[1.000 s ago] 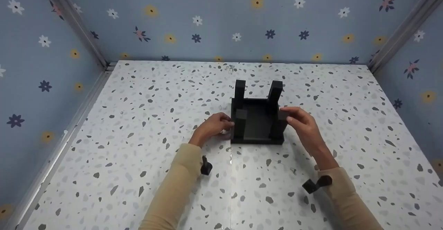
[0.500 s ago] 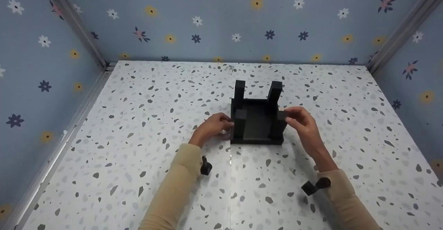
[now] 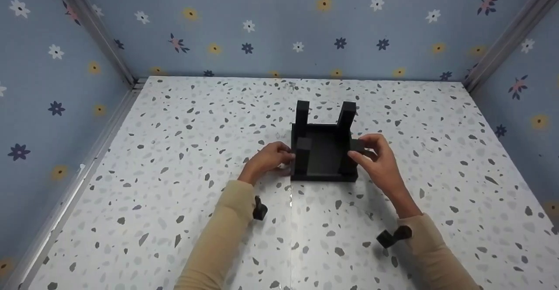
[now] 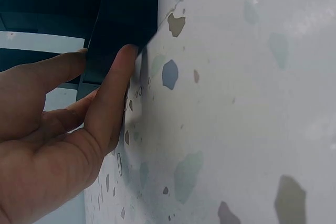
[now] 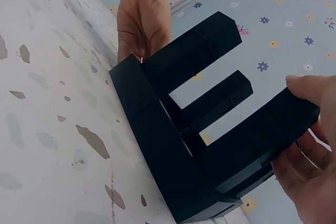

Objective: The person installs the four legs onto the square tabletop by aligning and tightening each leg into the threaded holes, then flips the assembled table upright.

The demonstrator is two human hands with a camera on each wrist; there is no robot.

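An upturned small black table (image 3: 324, 177), its square top flat on the work surface, has several block legs standing up from its corners. My right hand (image 3: 383, 163) holds the near right leg (image 5: 257, 129) near its upper end, thumb on one face and fingers on another. The left hand (image 3: 271, 157) touches the outer left side of the top, low by the work surface. In the left wrist view, its fingers (image 4: 113, 93) lie against that dark side without wrapping round it. The near left leg (image 3: 304, 154) and far legs stand untouched.
The speckled white work surface (image 3: 196, 128) spreads around the piece, with a seam running toward the viewer. Blue flowered panels (image 3: 279, 28) wall the back and both sides. Black camera mounts (image 3: 260, 209) hang on both beige sleeves (image 3: 227, 229).
My right thumb has shifted left across the near face of the leg, and the right hand has closed further round its top. The left hand and the black table look unmoved.
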